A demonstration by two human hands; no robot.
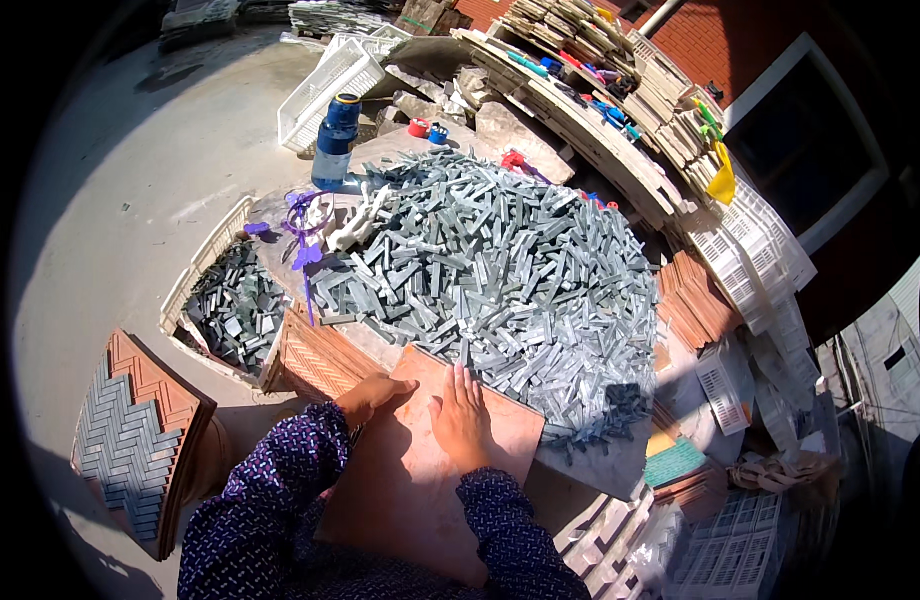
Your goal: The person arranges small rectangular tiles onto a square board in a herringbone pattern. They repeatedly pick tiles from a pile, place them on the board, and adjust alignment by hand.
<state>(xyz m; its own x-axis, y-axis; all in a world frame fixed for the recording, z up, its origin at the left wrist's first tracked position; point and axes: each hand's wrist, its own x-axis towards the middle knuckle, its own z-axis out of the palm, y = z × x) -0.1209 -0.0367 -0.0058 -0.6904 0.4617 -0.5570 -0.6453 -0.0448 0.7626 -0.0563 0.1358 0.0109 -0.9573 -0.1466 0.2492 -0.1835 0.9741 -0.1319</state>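
A flat, plain orange-brown panel [410, 490] lies in front of me, tilted slightly, at the near edge of a big heap of small grey stone strips [490, 270]. My left hand [373, 397] grips its upper left edge, with the thumb on top and the other fingers partly hidden. Flat on the panel's upper part rests my right hand [462, 420], fingers stretched out toward the heap. Just beyond my left hand stands a stack of orange panels with herringbone grooves [325, 355]. Further left, another grooved panel [130, 430] is partly filled with grey strips in a herringbone pattern.
A cream crate [172, 300] of dark strips sits left of the heap. Behind it are a blue bottle [334, 145], a purple hoop-shaped item [305, 215] and white gloves [360, 222]. White crates [735, 245], orange panels [695, 300] and stacked pale sheets [580, 110] line the right and back.
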